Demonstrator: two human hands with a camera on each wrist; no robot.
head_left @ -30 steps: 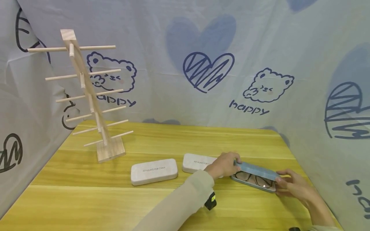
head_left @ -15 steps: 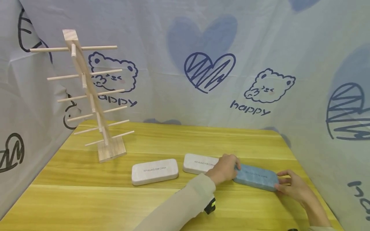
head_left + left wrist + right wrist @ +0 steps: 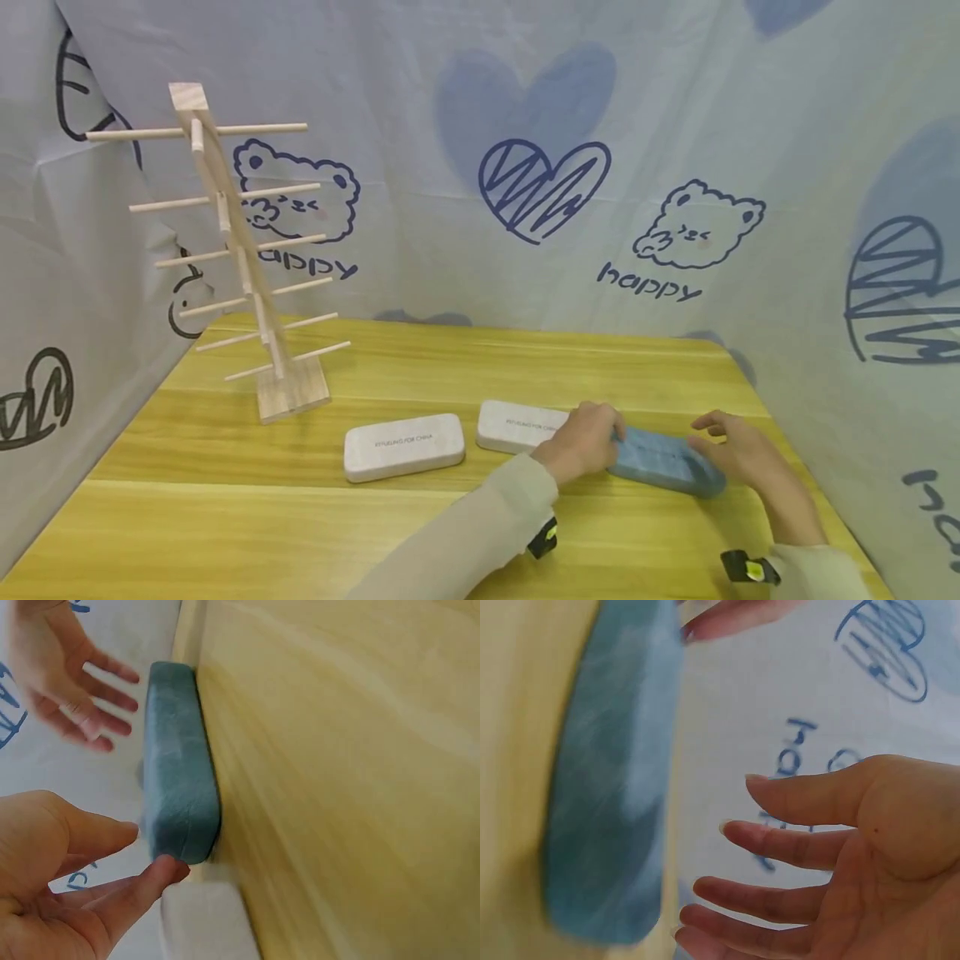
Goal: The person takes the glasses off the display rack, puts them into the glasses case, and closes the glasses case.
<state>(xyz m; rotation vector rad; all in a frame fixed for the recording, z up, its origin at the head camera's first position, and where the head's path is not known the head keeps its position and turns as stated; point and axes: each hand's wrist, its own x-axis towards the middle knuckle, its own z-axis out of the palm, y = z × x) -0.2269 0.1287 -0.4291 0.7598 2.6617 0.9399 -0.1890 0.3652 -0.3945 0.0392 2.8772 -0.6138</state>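
Note:
A blue glasses case (image 3: 660, 462) lies closed on the table at the right. My left hand (image 3: 583, 440) is at its left end; in the left wrist view a fingertip touches the end of the case (image 3: 176, 765) and the thumb is held apart from the finger. My right hand (image 3: 742, 454) hovers over the right end, its fingers spread and bent slightly. In the right wrist view the right hand (image 3: 802, 870) stands beside the case (image 3: 615, 787) with a gap between them. Eyeglasses inside are hidden by the lid.
Two white glasses cases with printed lettering lie to the left: one white case (image 3: 405, 448) in the middle, another white case (image 3: 513, 427) partly behind the left hand. A wooden peg rack (image 3: 243, 250) stands at the table's back left. Printed cloth (image 3: 420, 250) hangs around the table.
The lid of the blue case came down over the eyeglasses. My right hand then lifted off the case's right end and opened out, while the left hand stayed at the left end.

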